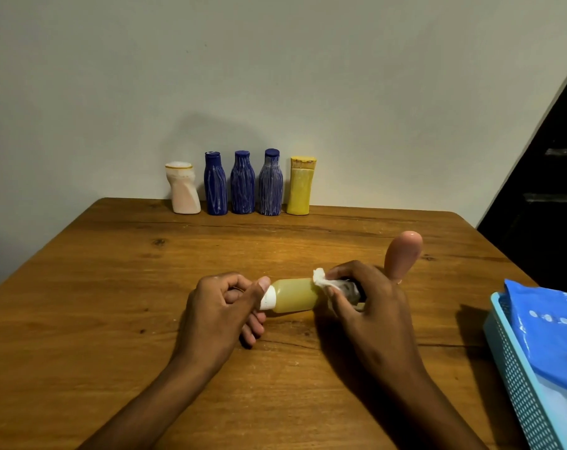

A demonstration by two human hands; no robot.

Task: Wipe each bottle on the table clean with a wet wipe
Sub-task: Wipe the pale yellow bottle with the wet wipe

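Above the worktop (113,287), a pale yellow bottle (295,295) is held sideways, its white cap (269,298) pinched in the left grip (223,306), so the wet wipe (324,282) clutched in the right grip (366,300) reaches its base.

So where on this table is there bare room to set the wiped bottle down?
Bare wood lies left of the left hand, and in the band between the back row, from white bottle to yellow bottle, and the hands. Crowded: right side, with pink bottle, right hand and blue basket.
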